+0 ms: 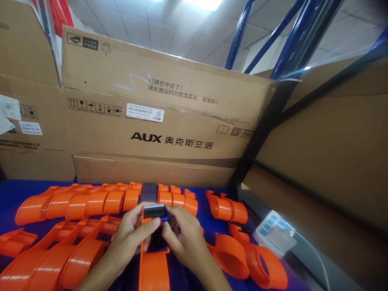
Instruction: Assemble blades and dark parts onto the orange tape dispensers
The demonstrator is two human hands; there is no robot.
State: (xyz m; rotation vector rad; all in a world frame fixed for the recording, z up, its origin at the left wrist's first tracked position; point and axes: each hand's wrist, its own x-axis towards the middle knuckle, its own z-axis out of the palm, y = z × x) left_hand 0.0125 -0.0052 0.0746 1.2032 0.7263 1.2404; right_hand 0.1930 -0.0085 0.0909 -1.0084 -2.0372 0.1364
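At the centre front, my left hand (129,234) is closed on an orange curved plastic part (154,268), with the thumb pressed near its upper end. A small black piece with a pale top edge (154,211) sits at that end, between my hands. Beside it shows a bit of dark blue (164,219). My right hand (183,232) has its fingers closed around the right side of this black piece. The fingertips partly hide where the pieces meet, so I cannot tell whether they are joined.
Several like orange parts stand in a back row (103,200), with more at front left (54,258) and right (232,254). They lie on a blue surface (9,198). Cardboard (182,101) walls the back. A white power strip (274,232) with a plugged-in cable is right, beside a dark rack post (254,141).
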